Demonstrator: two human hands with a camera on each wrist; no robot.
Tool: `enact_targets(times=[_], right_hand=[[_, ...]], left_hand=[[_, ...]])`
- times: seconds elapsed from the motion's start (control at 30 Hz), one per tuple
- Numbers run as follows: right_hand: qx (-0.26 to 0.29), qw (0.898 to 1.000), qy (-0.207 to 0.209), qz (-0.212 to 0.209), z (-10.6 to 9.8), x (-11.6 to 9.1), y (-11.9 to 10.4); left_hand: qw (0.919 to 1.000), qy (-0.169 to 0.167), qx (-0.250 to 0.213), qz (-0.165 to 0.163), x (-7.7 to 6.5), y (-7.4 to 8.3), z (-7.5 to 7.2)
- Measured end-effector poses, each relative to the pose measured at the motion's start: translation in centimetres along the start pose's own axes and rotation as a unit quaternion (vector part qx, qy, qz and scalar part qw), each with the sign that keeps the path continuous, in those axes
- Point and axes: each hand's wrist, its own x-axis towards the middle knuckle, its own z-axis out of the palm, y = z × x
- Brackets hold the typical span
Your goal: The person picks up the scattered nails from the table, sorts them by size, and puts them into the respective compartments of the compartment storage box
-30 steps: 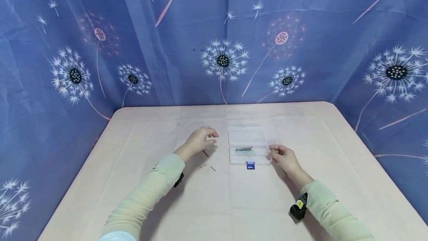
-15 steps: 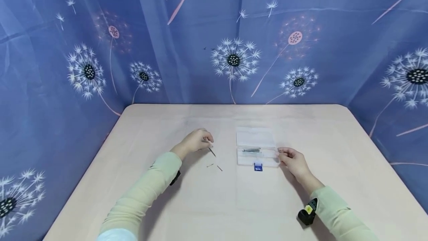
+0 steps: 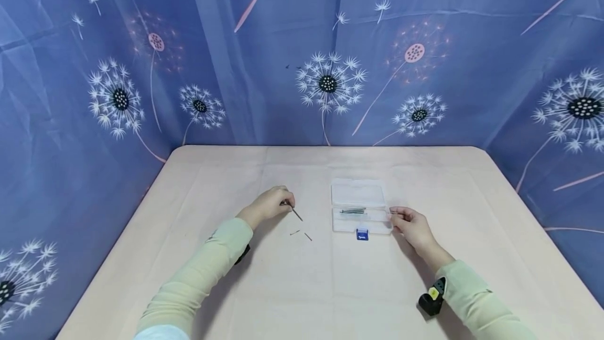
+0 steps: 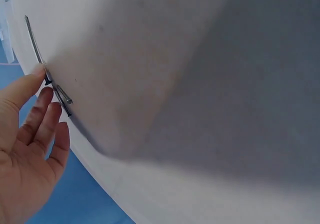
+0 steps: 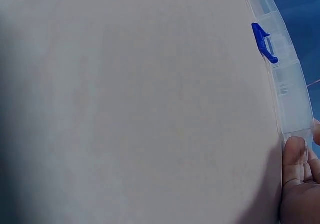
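My left hand (image 3: 272,203) pinches a long dark nail (image 3: 297,214) between thumb and fingertips, left of the box. The left wrist view shows the thumb near the head of the nail (image 4: 34,44), whose shank slants away. Two shorter nails, a brassy one (image 3: 294,232) and a dark one (image 3: 308,236), lie on the cloth nearer the front. On the right, my right hand (image 3: 410,227) grips the right end of a clear plastic box (image 3: 377,227) with its lid (image 3: 357,193) tipped back. Several long nails (image 3: 353,211) lie in its rear compartment.
A blue latch (image 3: 362,234) juts from the front of the box. The table (image 3: 302,287) has a pale cloth, and a blue dandelion-print curtain (image 3: 264,67) stands behind it and along both sides. A black wrist camera (image 3: 431,298) hangs under the right wrist.
My left hand has drawn back slightly left, and its fingers have closed on the long nail, which is now tilted at the fingertips. The right hand stays at the box; the view has shifted slightly.
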Motion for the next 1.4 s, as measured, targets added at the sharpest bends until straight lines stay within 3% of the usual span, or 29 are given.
enact_targets(times=[0.37,0.6,0.93,1.13,1.27,1.4], right_hand=[[-0.012,1.000,0.007,0.004,0.0,-0.1,0.0],[-0.022,1.000,0.008,0.008,0.2,0.0,0.0],[-0.020,1.000,0.008,0.006,0.0,0.0,0.0],[-0.019,1.000,0.004,0.005,-0.1,0.0,0.1],[-0.022,1.000,0.006,0.003,0.0,0.1,0.1],[-0.021,1.000,0.009,0.004,-0.1,0.1,0.1]], left_hand=[[0.9990,-0.014,0.033,0.025,0.2,-0.3,0.4],[0.9974,0.015,0.039,0.058,-0.2,-0.5,0.6],[0.9973,0.056,0.020,0.043,-0.1,-0.8,0.9],[0.9942,0.069,-0.074,0.037,-0.2,-0.5,0.9],[0.9829,0.094,-0.155,0.033,-0.1,-0.4,1.0],[0.9702,0.129,-0.204,0.025,0.2,0.0,1.1]])
